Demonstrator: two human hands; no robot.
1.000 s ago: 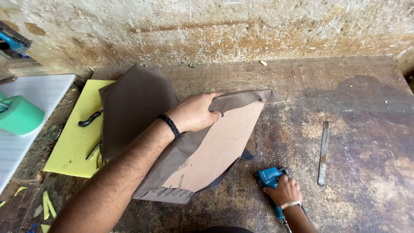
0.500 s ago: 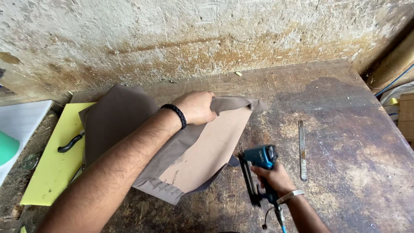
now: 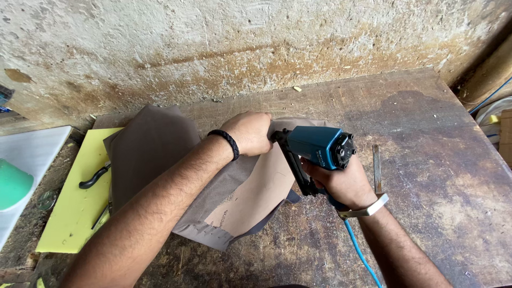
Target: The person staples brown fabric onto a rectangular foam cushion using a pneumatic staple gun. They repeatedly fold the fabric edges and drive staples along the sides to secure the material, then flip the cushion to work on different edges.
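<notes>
The brown fabric (image 3: 154, 149) lies folded over a flat tan board panel (image 3: 261, 192) near the left-middle of the worn tabletop (image 3: 426, 149). The left hand (image 3: 249, 132) is closed, pinching the fabric's edge taut at the panel's top corner. The right hand (image 3: 341, 181) grips a blue pneumatic stapler (image 3: 317, 146), its nose just beside the left fingers. To do this well, keep the pull firm, the nose flat and fingers aside. A yellow foam sheet (image 3: 74, 213) lies left.
</notes>
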